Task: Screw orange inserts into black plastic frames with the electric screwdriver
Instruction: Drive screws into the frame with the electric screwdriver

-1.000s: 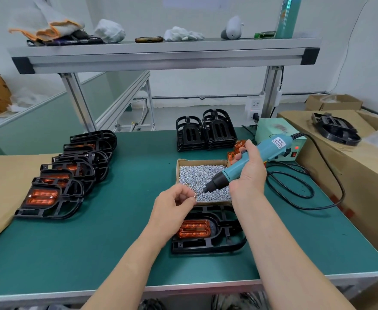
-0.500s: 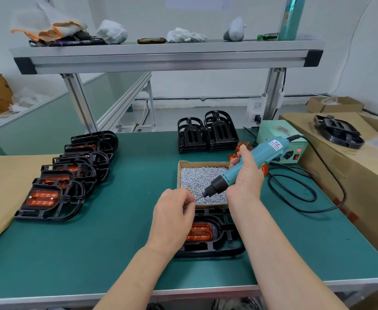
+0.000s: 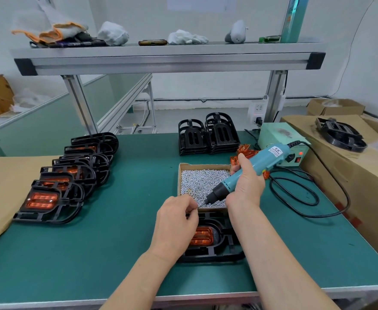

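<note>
Green matte table point(image 3: 94, 253). Well left of the left hand point(image 3: 174, 224), an overlapped row point(image 3: 67, 182) of glossy black moulded frames, each with a ribbed, translucent orange insert seated: judged finished. Beyond both hands, a stack point(image 3: 208, 135) of bare frames and some loose inserts point(image 3: 244, 153): work left. Beneath the left fingers point(image 3: 189, 204), the current frame point(image 3: 212, 253), rounded at one end, its insert point(image 3: 202, 236) seated; fastening judged barely begun. Just beyond the fingertips, a cardboard box point(image 3: 202, 166) of small bright screws. Right hand point(image 3: 245, 189) wrapped round the teal screwdriver point(image 3: 257, 168); left fingertips pinch a screw point(image 3: 198, 206) at the bit tip
</note>
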The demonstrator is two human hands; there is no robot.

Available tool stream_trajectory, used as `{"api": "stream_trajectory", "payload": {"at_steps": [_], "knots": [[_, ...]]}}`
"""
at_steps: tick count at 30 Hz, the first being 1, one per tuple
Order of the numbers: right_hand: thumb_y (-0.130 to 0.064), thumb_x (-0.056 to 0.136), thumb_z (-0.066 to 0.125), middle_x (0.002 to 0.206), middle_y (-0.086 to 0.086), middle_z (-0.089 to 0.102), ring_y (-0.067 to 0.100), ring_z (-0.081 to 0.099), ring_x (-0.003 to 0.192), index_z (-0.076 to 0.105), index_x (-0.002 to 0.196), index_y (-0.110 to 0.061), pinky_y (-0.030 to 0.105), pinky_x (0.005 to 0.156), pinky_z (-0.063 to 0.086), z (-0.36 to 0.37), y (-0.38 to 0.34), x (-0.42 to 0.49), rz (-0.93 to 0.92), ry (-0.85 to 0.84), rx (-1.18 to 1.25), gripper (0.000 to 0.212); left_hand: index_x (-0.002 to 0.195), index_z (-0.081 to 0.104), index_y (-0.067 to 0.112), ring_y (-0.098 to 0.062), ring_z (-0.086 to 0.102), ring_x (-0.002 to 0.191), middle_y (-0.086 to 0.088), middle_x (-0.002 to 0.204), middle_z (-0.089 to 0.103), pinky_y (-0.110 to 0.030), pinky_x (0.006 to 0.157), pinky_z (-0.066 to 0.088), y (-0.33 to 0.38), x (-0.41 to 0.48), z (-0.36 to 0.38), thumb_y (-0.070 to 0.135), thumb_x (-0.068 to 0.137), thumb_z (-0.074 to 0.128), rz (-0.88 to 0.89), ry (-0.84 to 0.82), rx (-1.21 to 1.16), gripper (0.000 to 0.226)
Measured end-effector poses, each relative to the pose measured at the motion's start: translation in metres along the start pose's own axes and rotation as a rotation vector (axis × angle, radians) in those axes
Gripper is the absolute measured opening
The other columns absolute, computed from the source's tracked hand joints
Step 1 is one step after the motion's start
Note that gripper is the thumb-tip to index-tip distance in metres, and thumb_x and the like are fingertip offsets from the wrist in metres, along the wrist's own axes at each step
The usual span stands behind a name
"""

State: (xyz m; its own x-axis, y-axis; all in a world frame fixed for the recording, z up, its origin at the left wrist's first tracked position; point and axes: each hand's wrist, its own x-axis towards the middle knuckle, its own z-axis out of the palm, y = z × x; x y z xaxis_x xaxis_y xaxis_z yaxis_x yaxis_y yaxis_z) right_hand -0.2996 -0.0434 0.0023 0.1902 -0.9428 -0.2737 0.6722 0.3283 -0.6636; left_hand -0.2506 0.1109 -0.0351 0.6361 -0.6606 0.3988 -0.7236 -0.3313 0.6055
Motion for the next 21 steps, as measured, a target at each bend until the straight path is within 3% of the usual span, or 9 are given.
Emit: {"api": "stream_trajectory", "payload": {"at_steps": [2, 5, 9, 13, 16, 21], "knots": [[-0.010, 0.084, 0.079, 0.054, -0.009, 0.064, 0.002, 0.059, 0.048, 0.059, 0.108, -0.010, 0.015, 0.052, 0.050, -0.0005, -0.0002, 0.0003, -0.003, 0.009, 0.000, 0.031, 0.077, 0.064, 0.026, -0.002, 0.055, 0.080, 0.016, 0.075, 0.062, -0.008, 0.072, 0.037, 0.0009, 0.0004, -0.0011, 0.008, 0.080, 0.066, -0.035, -0.011, -0.058, 0.019], [-0.009, 0.084, 0.079, 0.065, -0.005, 0.063, 0.003, 0.061, 0.049, 0.059, 0.101, -0.012, 0.016, 0.052, 0.051, -0.0016, -0.0003, 0.0004, 0.001, 0.020, 0.007, 0.026, 0.076, 0.069, 0.023, -0.004, 0.062, 0.075, 0.014, 0.072, 0.068, -0.017, 0.074, 0.048, 0.0019, -0.0001, -0.0037, 0.004, 0.078, 0.069, -0.083, -0.014, -0.196, 0.019], [-0.013, 0.086, 0.078, 0.056, -0.007, 0.064, 0.002, 0.060, 0.047, 0.058, 0.100, -0.014, 0.016, 0.050, 0.050, -0.0029, -0.0004, 0.0009, 0.014, 0.001, -0.015, 0.024, 0.074, 0.071, 0.022, -0.002, 0.061, 0.068, 0.015, 0.071, 0.068, -0.008, 0.066, 0.043, 0.0028, 0.0005, -0.0061, 0.002, 0.079, 0.071, -0.121, -0.024, -0.318, 0.021], [-0.015, 0.088, 0.076, 0.049, -0.010, 0.061, 0.002, 0.058, 0.047, 0.057, 0.099, -0.014, 0.017, 0.050, 0.050, -0.0020, -0.0002, 0.0015, 0.006, -0.029, -0.057, 0.022, 0.074, 0.069, 0.026, -0.006, 0.061, 0.072, 0.010, 0.072, 0.068, -0.012, 0.069, 0.046, 0.0043, 0.0030, -0.0047, -0.001, 0.079, 0.068, -0.107, -0.033, -0.321, 0.027], [-0.016, 0.087, 0.076, 0.051, -0.011, 0.062, 0.002, 0.059, 0.050, 0.060, 0.103, -0.015, 0.018, 0.053, 0.051, -0.0009, 0.0016, 0.0007, -0.005, -0.032, -0.095, 0.022, 0.087, 0.067, 0.032, -0.007, 0.058, 0.080, 0.011, 0.076, 0.065, -0.016, 0.075, 0.045, 0.0049, 0.0031, -0.0028, -0.002, 0.079, 0.064, -0.064, -0.042, -0.273, 0.035], [-0.015, 0.086, 0.075, 0.051, -0.011, 0.060, 0.003, 0.058, 0.050, 0.061, 0.103, -0.015, 0.020, 0.055, 0.051, 0.0047, 0.0033, 0.0015, -0.040, -0.034, -0.123, 0.022, 0.098, 0.065, 0.030, -0.008, 0.053, 0.081, 0.012, 0.072, 0.058, -0.015, 0.073, 0.041, 0.0045, 0.0064, 0.0001, -0.001, 0.080, 0.062, 0.022, -0.027, -0.167, 0.036]]}}
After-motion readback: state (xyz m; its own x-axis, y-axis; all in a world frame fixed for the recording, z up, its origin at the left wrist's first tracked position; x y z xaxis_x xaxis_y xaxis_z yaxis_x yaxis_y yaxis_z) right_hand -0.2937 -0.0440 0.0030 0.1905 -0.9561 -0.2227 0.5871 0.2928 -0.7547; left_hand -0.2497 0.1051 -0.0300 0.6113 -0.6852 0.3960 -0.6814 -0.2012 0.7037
